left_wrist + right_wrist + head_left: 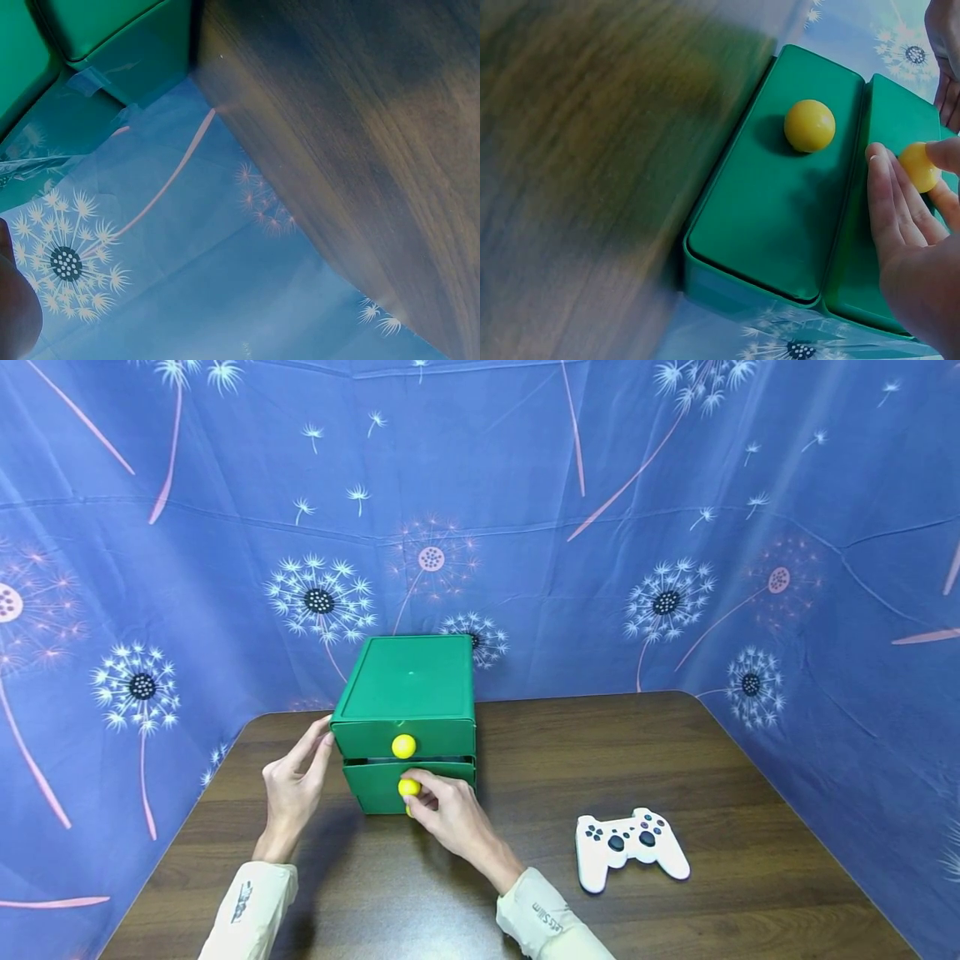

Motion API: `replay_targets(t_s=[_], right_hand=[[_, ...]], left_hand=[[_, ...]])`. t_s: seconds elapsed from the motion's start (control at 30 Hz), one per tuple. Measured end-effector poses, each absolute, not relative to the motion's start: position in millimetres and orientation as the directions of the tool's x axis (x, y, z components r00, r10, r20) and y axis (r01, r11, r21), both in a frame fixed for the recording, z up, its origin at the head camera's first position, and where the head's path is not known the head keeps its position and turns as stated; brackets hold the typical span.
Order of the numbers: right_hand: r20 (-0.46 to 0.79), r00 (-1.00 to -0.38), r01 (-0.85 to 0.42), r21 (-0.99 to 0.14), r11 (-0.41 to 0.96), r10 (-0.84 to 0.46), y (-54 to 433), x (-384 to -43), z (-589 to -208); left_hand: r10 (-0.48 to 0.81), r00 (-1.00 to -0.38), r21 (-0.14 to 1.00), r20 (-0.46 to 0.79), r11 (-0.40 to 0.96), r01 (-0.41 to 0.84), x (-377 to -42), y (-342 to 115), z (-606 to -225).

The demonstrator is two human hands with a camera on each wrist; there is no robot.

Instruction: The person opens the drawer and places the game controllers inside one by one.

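A green drawer box (408,677) with round yellow knobs stands on the table. My right hand (453,814) pinches the yellow knob (921,166) of the middle drawer (375,785) between thumb and fingers. That drawer sits slightly forward, with a dark gap along its top edge. Above it, the top drawer's knob (403,746) is untouched. The bottom drawer's knob (810,126) shows in the right wrist view and is mostly hidden in the head view. My left hand (292,785) touches the box's upper left front corner with extended fingers; only a blurred fingertip (19,311) shows in the left wrist view.
A white game controller (630,843) lies on the brown wooden table (585,752), right of the box. A blue dandelion-print cloth (525,568) hangs behind and along both sides of the table.
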State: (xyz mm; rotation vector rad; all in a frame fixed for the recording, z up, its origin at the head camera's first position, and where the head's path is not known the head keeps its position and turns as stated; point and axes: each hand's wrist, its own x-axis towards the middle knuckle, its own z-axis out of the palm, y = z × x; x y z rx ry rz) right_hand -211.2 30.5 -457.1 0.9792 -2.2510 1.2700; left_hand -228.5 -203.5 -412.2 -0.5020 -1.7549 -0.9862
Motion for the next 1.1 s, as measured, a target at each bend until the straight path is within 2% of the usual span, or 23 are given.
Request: replay_targets(t_s=[1.1], right_hand=[[0.622, -0.684, -0.73, -0.592, 0.342, -0.382, 31.4, -221.8, -461.1]], left_hand=[[-0.111, -0.405, 0.385, 0.908, 0.605, 0.697, -233.4, -208.0, -418.5]])
